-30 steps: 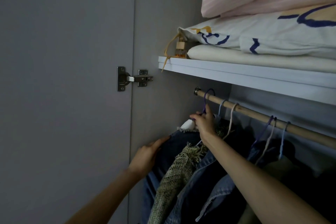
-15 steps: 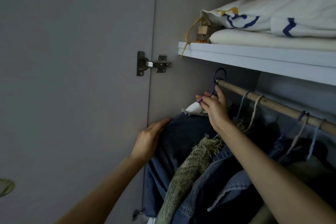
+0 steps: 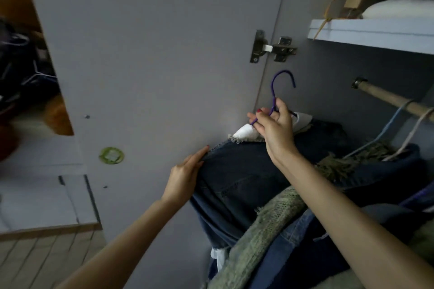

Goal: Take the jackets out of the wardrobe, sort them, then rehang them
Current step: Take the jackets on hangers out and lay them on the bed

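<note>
- Head view: single wide-angle camera worn on the person's head; faces forward and slightly down into the open wardrobe, tilted so the shelf (image 3: 373, 35) and rail (image 3: 394, 101) slant across the upper right
- Range: close; both forearms enter from the lower edge; the open door (image 3: 152, 54) fills the centre, its hinge (image 3: 272, 48) beside the shelf; floor tiles (image 3: 42, 263) at lower left
- Overlap: none; only one view given
</note>
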